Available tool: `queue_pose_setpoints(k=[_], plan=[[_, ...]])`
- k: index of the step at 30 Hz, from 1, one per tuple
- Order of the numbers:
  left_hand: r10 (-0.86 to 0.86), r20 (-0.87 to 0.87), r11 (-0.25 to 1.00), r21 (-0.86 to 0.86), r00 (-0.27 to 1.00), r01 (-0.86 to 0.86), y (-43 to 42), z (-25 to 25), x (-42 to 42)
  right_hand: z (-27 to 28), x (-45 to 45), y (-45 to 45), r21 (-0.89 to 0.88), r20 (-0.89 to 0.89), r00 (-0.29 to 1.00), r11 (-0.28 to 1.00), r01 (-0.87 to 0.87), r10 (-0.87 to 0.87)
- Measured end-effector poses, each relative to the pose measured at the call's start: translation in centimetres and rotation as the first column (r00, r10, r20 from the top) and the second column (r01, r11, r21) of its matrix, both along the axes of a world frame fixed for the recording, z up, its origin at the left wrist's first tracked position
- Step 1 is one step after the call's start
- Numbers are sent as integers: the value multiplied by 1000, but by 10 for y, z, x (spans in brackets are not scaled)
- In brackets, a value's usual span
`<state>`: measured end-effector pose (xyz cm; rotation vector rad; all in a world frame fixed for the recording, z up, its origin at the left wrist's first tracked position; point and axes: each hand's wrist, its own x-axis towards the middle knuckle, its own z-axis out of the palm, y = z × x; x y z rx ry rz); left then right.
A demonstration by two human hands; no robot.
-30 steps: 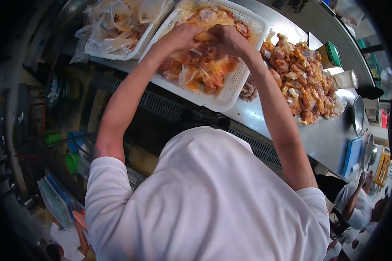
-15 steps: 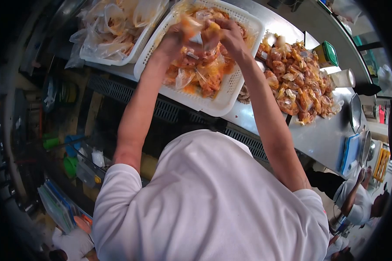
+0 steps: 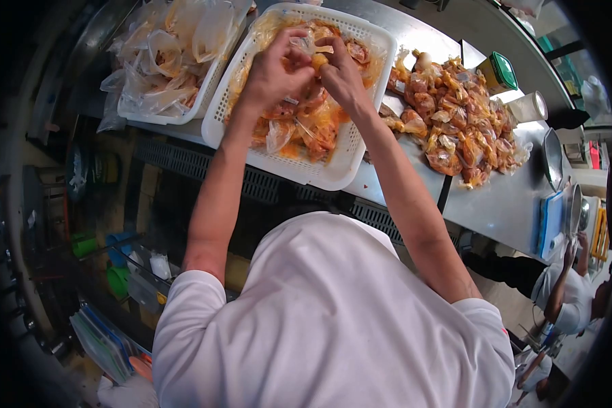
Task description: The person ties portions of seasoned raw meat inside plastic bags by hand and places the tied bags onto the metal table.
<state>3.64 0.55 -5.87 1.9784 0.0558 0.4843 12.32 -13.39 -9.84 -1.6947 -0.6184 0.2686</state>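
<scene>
Both hands are over a white perforated basket (image 3: 352, 160) that holds clear plastic bags of orange-marinated meat (image 3: 317, 132). Between them is the bunched, orange-stained neck of a plastic bag (image 3: 319, 62). My left hand (image 3: 277, 73) is closed, fingers curled on the clear plastic at the left of the neck. With thumb and fingers pinched, my right hand (image 3: 342, 73) grips the same bag from the right. The lower part of this bag is partly hidden behind my hands and mixes with the other bags beneath.
Left of the basket, a second white basket (image 3: 158, 117) holds loose, stained plastic bags (image 3: 163, 58). On the steel counter (image 3: 486, 216) to the right lies a heap of knotted meat bags (image 3: 455, 115). Beyond it are a green-lidded tub (image 3: 502, 71) and a white cup (image 3: 529, 107). A co-worker (image 3: 564, 292) stands far right.
My hands, blurred by motion before, are now steadier and closer around the bag's neck. The baskets and heap appear shifted slightly left in view.
</scene>
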Motion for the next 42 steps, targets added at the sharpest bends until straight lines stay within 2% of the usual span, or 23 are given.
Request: queue_pose_setpoints(k=[1,2,4,7,9,10,11,13,14,15,17,18,21,22,24,26,30,32,34,37,38,41,42], plan=[[54,48,974,218,997,-63,-11,2,0,-1,-2,4,104,4,994,989,104,-105],[106,75,968,218,992,-120,-20,0,3,-2,-3,6,105,4,994,989,105,-106],[153,185,930,305,971,-205,-26,-11,7,3,-9,6,353,-259,966,929,111,-17],[210,356,829,429,911,-358,-27,-15,9,11,-11,-4,237,-265,964,966,101,-36],[267,145,954,100,953,-283,-17,-15,15,15,-11,-13,227,-262,965,973,38,23],[228,229,970,-140,946,-200,-9,-25,27,16,-11,-17,217,-259,962,976,-27,84],[224,231,971,-139,947,-195,-2,-38,32,14,-4,-22,219,-258,963,976,-23,80],[164,130,986,-63,978,-157,-3,-34,33,5,8,-31,341,-357,867,912,-226,348],[172,267,923,293,948,-250,-6,-35,29,-2,9,-33,393,-391,850,899,-192,352],[166,272,924,292,948,-246,-17,-25,23,-5,9,-36,392,-387,854,900,-188,347],[57,100,982,172,993,-74,-38,-13,11,-9,2,-46,211,-97,993,977,-39,61],[13,54,981,194,998,-23,-44,-11,7,9,-9,-56,74,57,996,995,61,-65],[50,-90,996,79,995,-43,-70,-1,4,13,-30,-71,39,313,919,970,241,-241],[22,13,996,84,1000,-23,-84,-4,5,10,-37,-75,94,210,948,970,225,-240],[-113,301,984,165,947,65,-119,-16,7,7,-38,-98,-11,373,882,949,314,-287],[-212,463,960,262,860,96,-131,-19,3,-22,-9,-128,142,313,914,964,224,-259],[-59,15,998,7,998,59,-99,-9,-4,-12,13,-171,-53,371,797,846,530,-476],[171,178,924,313,969,-220,-47,-30,8,10,14,-175,-97,401,709,743,662,-580],[421,62,731,568,905,-379,-3,-41,11,30,1,-163,-106,187,780,777,620,-597],[218,-74,904,390,973,-172,60,-129,50,20,-4,-129,-112,97,905,899,423,-414],[257,-318,877,474,912,-82,52,-106,53,21,-3,-117,-133,164,926,923,361,-339],[349,-287,784,612,892,-109,19,-52,62,27,-1,-82,-133,249,945,959,249,-211],[352,-282,782,613,892,-114,22,-71,77,29,3,-70,-108,275,949,976,189,-154]])
